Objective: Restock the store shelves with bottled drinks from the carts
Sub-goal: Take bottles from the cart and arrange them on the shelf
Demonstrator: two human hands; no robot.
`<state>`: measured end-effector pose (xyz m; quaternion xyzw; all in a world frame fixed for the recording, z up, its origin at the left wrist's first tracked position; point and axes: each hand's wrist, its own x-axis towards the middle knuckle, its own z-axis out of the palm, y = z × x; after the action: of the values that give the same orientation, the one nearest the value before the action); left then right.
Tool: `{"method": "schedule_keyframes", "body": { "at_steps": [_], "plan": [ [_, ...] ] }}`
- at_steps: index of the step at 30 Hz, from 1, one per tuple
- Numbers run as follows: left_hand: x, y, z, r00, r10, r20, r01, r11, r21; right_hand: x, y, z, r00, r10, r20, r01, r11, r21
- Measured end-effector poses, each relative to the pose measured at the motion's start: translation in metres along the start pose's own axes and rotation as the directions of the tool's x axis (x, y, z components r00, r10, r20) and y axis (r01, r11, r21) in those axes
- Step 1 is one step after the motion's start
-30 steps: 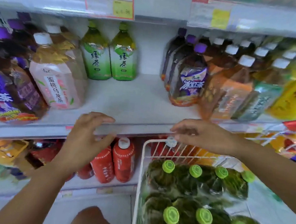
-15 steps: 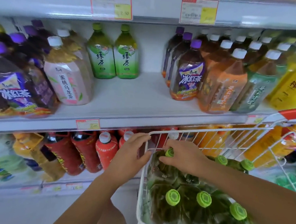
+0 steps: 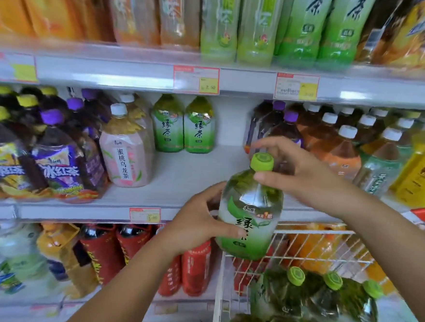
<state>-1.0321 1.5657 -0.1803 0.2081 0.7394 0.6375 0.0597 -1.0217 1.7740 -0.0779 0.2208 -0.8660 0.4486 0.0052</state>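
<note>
Green tea bottle point(image 3: 250, 213): upright, held above white wire cart point(image 3: 327, 231) corner, before middle shelf point(image 3: 185, 179) edge. Left hand point(image 3: 197, 222): gripping label area. Right hand point(image 3: 298, 174): clasping neck below green cap point(image 3: 262, 161).

A clear plastic green-tea bottle point(image 3: 249, 213) with a lime-green cap and green label was held upright above the white wire cart point(image 3: 314, 229) of more green-capped bottles point(image 3: 317, 301), before the white middle shelf point(image 3: 188, 174) where two matching bottles point(image 3: 182, 124) stood at the back.
</note>
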Motion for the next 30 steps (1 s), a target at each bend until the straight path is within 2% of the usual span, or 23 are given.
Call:
{"method": "schedule_keyframes", "body": {
  "at_steps": [3,8,12,15,17,21,23,26,30],
  "plan": [
    [0.011,0.000,-0.016,0.991,0.059,-0.117,-0.054,0.998,0.044,0.002,0.015,0.019,0.995,0.085,0.043,-0.088,0.994,0.069],
    [0.043,-0.004,-0.041,0.986,0.100,-0.132,-0.090,0.993,0.080,0.042,0.021,0.043,0.984,0.042,-0.172,-0.008,0.981,0.194],
    [0.059,-0.009,-0.060,0.974,0.072,-0.214,-0.019,0.970,0.242,0.083,0.028,0.045,0.974,0.016,-0.224,0.041,0.969,0.245],
    [0.047,-0.024,-0.089,0.952,0.050,-0.301,0.099,0.883,0.460,0.110,0.036,0.046,0.966,0.021,-0.256,0.044,0.968,0.246],
    [0.029,-0.041,-0.110,0.949,0.040,-0.313,0.162,0.789,0.592,0.127,0.047,0.048,0.972,0.032,-0.235,0.010,0.984,0.179],
    [-0.001,-0.072,-0.147,0.954,-0.013,-0.300,0.229,0.678,0.699,0.146,0.065,0.049,0.955,0.097,-0.280,-0.023,0.966,0.257],
    [-0.005,-0.080,-0.152,0.955,0.013,-0.295,0.215,0.654,0.725,0.151,0.072,0.053,0.927,0.117,-0.356,-0.009,0.957,0.291],
    [-0.007,-0.088,-0.150,0.936,0.129,-0.327,0.170,0.647,0.743,0.149,0.094,0.078,0.868,0.187,-0.459,-0.056,0.957,0.284],
    [-0.007,-0.097,-0.147,0.903,0.226,-0.366,0.138,0.654,0.744,0.147,0.128,0.114,0.817,0.250,-0.519,-0.127,0.957,0.263]
  ]
}}
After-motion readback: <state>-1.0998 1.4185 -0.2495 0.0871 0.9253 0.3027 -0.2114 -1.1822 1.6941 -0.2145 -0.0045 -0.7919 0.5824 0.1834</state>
